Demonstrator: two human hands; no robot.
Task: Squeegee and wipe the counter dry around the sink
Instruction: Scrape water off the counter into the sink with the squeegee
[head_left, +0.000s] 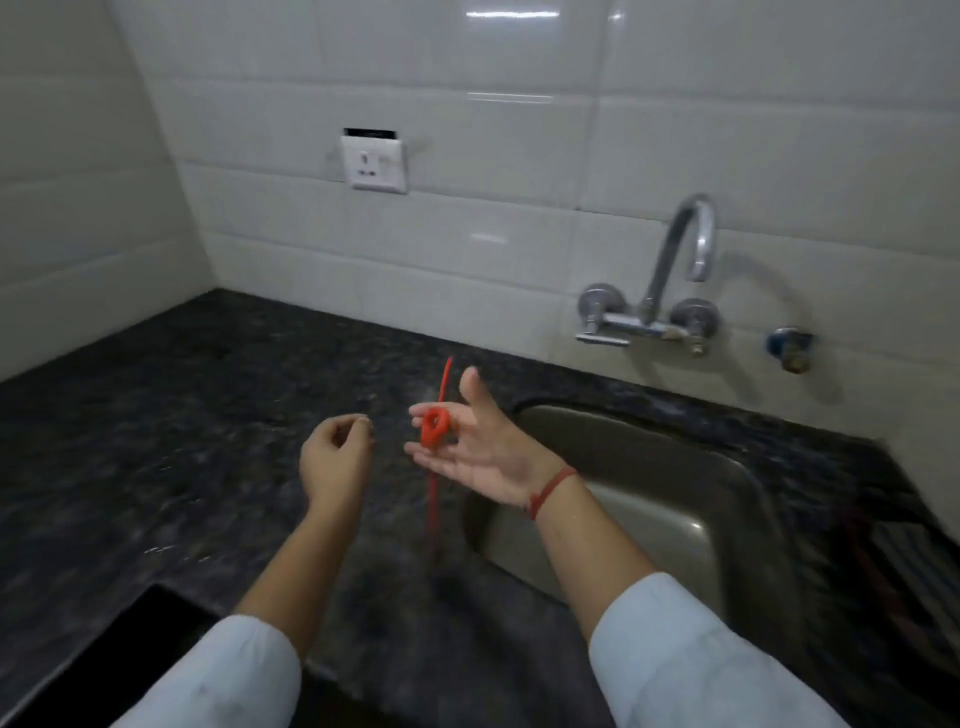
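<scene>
A red squeegee (435, 427) hangs edge-on above the dark granite counter (171, 415), its thin blade running up and down and its looped handle lying against the fingers of my right hand (485, 457). That hand is palm-up with the thumb raised, and the handle sits between its spread fingers. My left hand (336, 460) hovers just left of it, fingers loosely curled around nothing. The steel sink (675, 499) lies under my right wrist, sunk into the counter. Small water streaks glint on the counter at the left.
A wall tap (670, 291) juts out over the sink, with a small blue valve (789, 348) to its right. A white socket (374, 163) sits on the tiled wall. A dark rectangular cutout (119, 654) opens at the counter's near left edge.
</scene>
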